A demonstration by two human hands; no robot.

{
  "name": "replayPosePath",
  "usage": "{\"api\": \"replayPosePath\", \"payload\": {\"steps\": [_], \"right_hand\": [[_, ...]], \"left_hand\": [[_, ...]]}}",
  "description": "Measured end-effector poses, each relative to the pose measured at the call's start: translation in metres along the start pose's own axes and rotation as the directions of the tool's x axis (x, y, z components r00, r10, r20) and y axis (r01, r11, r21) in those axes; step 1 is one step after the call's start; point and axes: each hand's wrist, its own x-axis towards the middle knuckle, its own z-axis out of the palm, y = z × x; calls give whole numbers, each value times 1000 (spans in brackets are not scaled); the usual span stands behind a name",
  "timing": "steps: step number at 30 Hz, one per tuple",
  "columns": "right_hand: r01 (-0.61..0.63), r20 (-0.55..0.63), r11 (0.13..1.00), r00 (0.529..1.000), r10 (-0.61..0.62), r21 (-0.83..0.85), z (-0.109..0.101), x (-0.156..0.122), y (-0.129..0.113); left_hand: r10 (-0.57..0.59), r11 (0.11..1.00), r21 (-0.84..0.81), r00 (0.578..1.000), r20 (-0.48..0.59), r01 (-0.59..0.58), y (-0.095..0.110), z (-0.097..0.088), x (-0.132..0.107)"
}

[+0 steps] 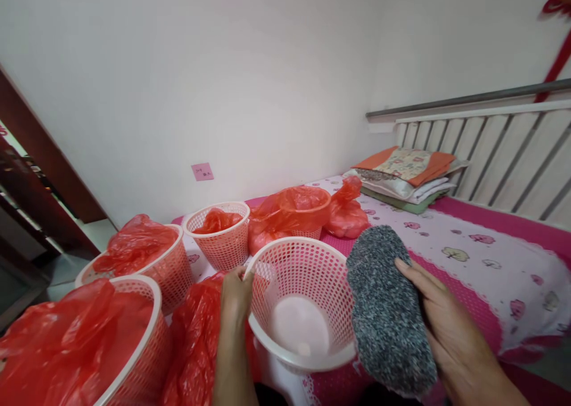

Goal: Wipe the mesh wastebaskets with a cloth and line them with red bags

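Observation:
My left hand (237,296) is closed on the left rim of a pale pink plastic basket (307,358), which tilts toward me and shows a bare white bottom. In my right hand (450,329) is a speckled grey fuzzy pad (388,311), long and rounded, narrower in the middle. The thumb lies on its face; the other fingers are hidden behind it. The pad is just right of the basket and overlaps its rim in view. Beside my left forearm lies a crumpled red plastic bag (196,329).
Several pink baskets with red bags stand left and behind, including one basket (223,251) by the wall. A tied red bag (348,216) sits behind the held basket. Folded bedding (405,168) lies near the white headboard (504,162). A patterned sheet (468,245) covers the bed.

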Motion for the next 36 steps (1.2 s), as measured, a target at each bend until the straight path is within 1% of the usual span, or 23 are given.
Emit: {"api": "replayPosePath", "payload": {"steps": [2, 4, 6, 8, 10, 12, 15, 18, 20, 22, 24, 26, 28, 30, 31, 33, 35, 36], "right_hand": [[-12, -13, 1000, 1000, 12, 9, 0, 1, -1], [-6, -15, 1000, 1000, 7, 30, 5, 3, -2], [46, 14, 997, 999, -47, 56, 15, 6, -2], [124, 83, 990, 988, -130, 74, 25, 12, 0], [190, 164, 979, 966, -200, 74, 34, 18, 2], [241, 218, 969, 944, -247, 57, 40, 24, 4], [281, 222, 959, 935, -278, 17, 41, 29, 7], [258, 199, 966, 946, -254, 6, 40, 29, 7], [207, 212, 978, 955, -208, 30, 39, 28, 5], [127, 274, 990, 952, -138, 55, 39, 25, 0], [62, 350, 996, 933, -78, 57, 39, 21, -4], [64, 383, 997, 921, -73, 37, 41, 18, -9], [148, 365, 989, 920, -141, 8, 43, 16, -12], [298, 315, 953, 911, -267, -55, 46, 15, -15], [378, 290, 920, 896, -336, -104, 48, 16, -17], [518, 261, 826, 848, -462, -220, 54, 18, -19], [633, 280, 708, 774, -568, -312, 62, 20, -21], [686, 302, 642, 727, -616, -343, 68, 22, -21]], "left_hand": [[29, 996, -81, 998, 57, -25, 5, 5, -2], [42, 987, -157, 994, 102, -25, 15, 9, -7], [53, 968, -251, 988, 148, -15, 26, 11, -11], [54, 946, -323, 981, 189, 10, 35, 12, -16], [49, 937, -350, 976, 211, 28, 41, 12, -19], [51, 935, -352, 973, 224, 32, 43, 13, -21], [71, 939, -344, 971, 229, 12, 45, 15, -24], [103, 933, -359, 969, 227, -15, 47, 18, -25], [123, 929, -369, 966, 226, -31, 48, 21, -26], [134, 929, -367, 966, 220, -46, 48, 22, -26], [135, 930, -364, 967, 214, -49, 47, 23, -26], [133, 930, -366, 967, 218, -45, 46, 23, -27], [137, 929, -367, 964, 228, -45, 46, 23, -27], [143, 929, -367, 962, 234, -48, 47, 23, -27], [141, 928, -370, 961, 238, -45, 48, 23, -28], [139, 924, -381, 960, 242, -38, 51, 23, -28], [140, 922, -385, 960, 242, -37, 54, 24, -30], [143, 923, -383, 959, 244, -40, 56, 24, -30]]}}
